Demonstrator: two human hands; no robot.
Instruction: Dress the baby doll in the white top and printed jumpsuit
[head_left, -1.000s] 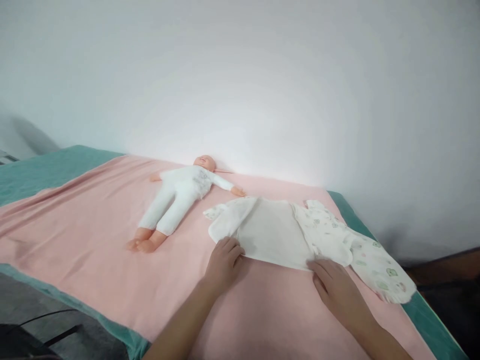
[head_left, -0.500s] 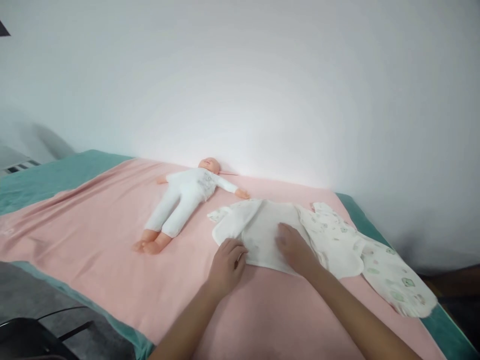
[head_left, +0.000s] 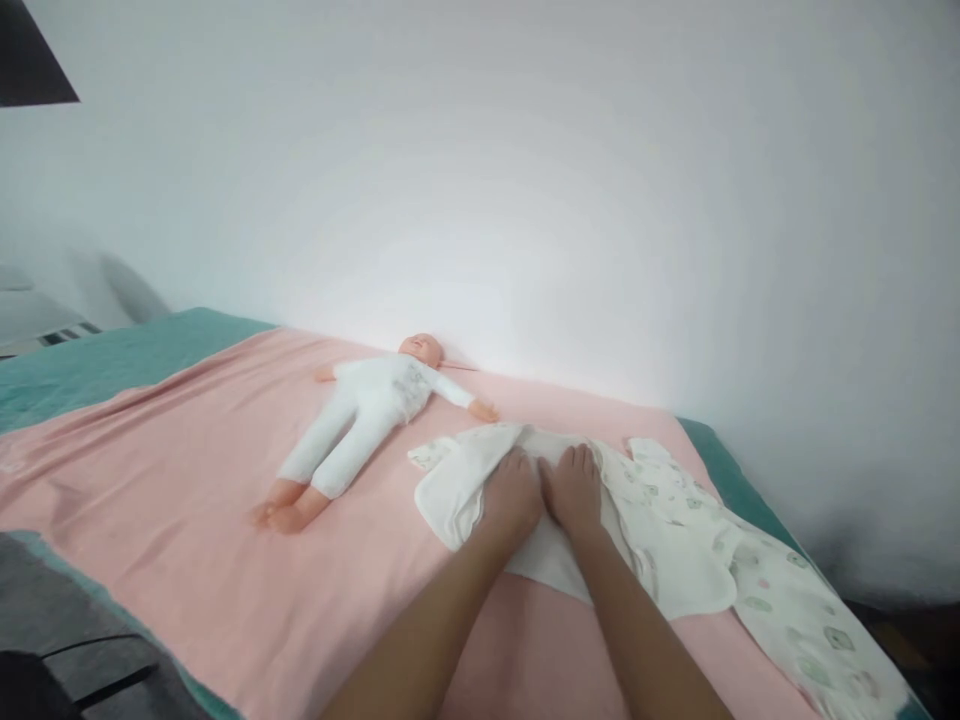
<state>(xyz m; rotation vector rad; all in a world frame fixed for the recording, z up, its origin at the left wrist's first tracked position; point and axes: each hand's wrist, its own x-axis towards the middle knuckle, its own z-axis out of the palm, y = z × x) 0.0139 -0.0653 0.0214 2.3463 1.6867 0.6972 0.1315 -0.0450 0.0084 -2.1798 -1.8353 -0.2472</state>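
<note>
A white baby shirt point(head_left: 551, 560) with a pale printed outer side lies spread, its plain inner side up. My left hand point(head_left: 514, 495) rests on the inner side, close to the folded left flap, and the fingertips are partly hidden. Beside it, my right hand point(head_left: 574, 490) presses on the same cloth, with the thumbs close together. Both hands look open, with no cloth visibly gripped. A baby doll point(head_left: 375, 390) in a white outfit lies on its back to the left, one arm stretched toward the shirt.
A pink sheet point(head_left: 172, 480) covers most of a teal-covered bed point(head_left: 195, 335) against a white wall point(head_left: 480, 180). More printed baby clothing point(head_left: 810, 620) extends to the right edge. A dark object point(head_left: 34, 50) shows at the upper left, and a black item point(head_left: 30, 685) at the lower left.
Both hands have moved onto the middle of the shirt and close together; the left came right from the near left edge. The camera view has shifted slightly. The doll lies as before.
</note>
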